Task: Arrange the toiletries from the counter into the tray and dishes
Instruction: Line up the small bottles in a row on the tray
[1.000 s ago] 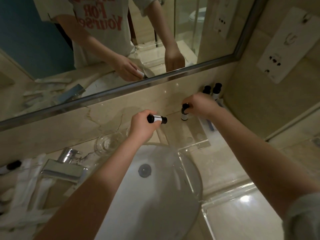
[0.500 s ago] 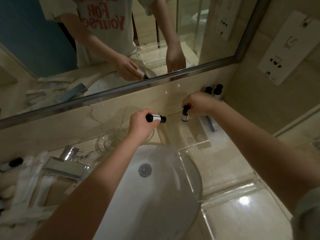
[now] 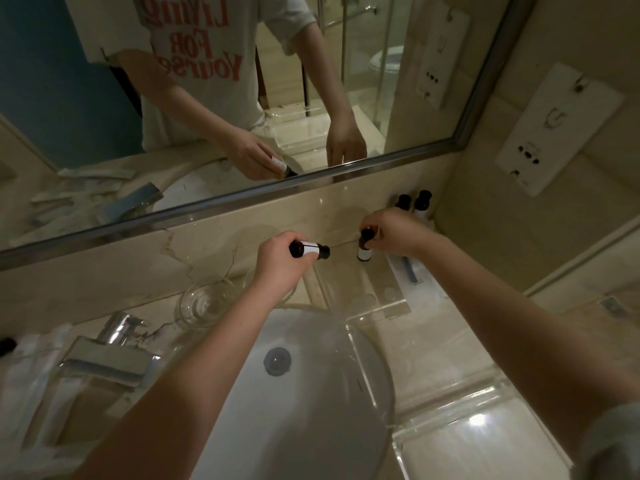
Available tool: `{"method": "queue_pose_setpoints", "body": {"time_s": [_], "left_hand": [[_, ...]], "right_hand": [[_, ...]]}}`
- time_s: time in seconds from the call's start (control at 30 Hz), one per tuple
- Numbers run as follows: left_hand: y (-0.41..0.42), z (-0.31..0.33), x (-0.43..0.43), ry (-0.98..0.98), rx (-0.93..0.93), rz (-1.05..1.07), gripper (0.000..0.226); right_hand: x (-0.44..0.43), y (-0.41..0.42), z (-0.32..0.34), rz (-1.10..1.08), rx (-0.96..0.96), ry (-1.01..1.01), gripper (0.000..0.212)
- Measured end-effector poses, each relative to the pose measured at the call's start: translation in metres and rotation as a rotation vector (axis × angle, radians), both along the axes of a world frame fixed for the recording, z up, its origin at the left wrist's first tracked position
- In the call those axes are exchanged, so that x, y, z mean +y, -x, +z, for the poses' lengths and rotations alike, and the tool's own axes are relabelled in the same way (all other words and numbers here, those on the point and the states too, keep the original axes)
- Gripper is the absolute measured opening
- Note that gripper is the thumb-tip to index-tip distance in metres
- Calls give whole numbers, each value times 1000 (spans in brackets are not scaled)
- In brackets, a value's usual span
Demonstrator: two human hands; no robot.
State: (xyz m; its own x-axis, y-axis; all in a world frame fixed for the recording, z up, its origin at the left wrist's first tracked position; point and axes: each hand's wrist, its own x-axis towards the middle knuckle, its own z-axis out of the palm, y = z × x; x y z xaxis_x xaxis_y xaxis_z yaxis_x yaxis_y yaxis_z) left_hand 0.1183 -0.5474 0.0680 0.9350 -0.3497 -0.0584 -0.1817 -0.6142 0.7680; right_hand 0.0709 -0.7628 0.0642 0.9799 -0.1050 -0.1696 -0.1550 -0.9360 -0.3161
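Nearest the camera, a clear acrylic tray (image 3: 450, 427) is seen at the lower right, partly cut off by the frame edge and crossed by the right forearm; glare on it makes its contents hard to read. The white basin (image 3: 294, 393) fills the lower middle, its near rim covered by the left forearm. At the lower left, white sachets (image 3: 31, 368) are blurred and cropped, and a chrome tap (image 3: 107, 355) is seen beside them.

Further in, a glass dish (image 3: 204, 303) stands on the marble bench (image 3: 415, 334) just left of the left wrist; a second dish seems to lie under that wrist, but it is mostly hidden. A second clear tray (image 3: 377, 296) lies behind the basin, its edges barely made out.

The left hand (image 3: 280, 261) is closed around a small dark bottle (image 3: 310, 250) with a white label, held sideways in the air above the bench. The right hand (image 3: 391, 232) is closed on the cap of an upright bottle (image 3: 363, 249), at the back edge of the far tray; whether its base touches cannot be told. A long wrapped item (image 3: 410, 271) with a blue part lies along the tray's right side.

In the far corner, two black-capped bottles (image 3: 414, 202) stand against the wall, partly hidden by the right hand. Beyond, the mirror (image 3: 104, 116) and a socket plate (image 3: 557, 129) on the tiled wall are seen in dim light.
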Motion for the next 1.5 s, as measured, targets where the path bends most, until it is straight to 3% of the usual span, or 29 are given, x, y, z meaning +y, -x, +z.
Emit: {"method": "queue_pose_setpoints", "body": {"time_s": [0.1, 0.23, 0.47, 0.6, 1.1, 1.2, 1.3, 1.33, 1.5], "left_hand": [[-3, -2, -1, 8, -8, -3, 26], [-8, -3, -2, 1, -12, -8, 26], [-12, -8, -3, 5, -13, 8, 26], [-11, -6, -2, 11, -10, 6, 26], [-6, -3, -7, 115, 86, 65, 29], [-5, 1, -7, 284, 207, 117, 28], [0, 8, -8, 503, 386, 133, 23], [2, 11, -9, 560, 434, 131, 20], [11, 22, -11, 680, 563, 98, 3]], "right_hand": [[-9, -9, 1, -48, 2, 14, 14], [-37, -27, 10, -188, -143, -6, 24], [-57, -49, -1, -70, -60, 259, 23], [-59, -50, -8, -83, -3, 236, 25], [-51, -35, 4, -90, -83, 238, 28], [-30, -15, 17, -214, -250, 83, 35], [2, 6, 23, -232, -309, -502, 36], [10, 11, 23, -185, -284, -601, 37], [26, 14, 28, -52, -223, -674, 28]]}}
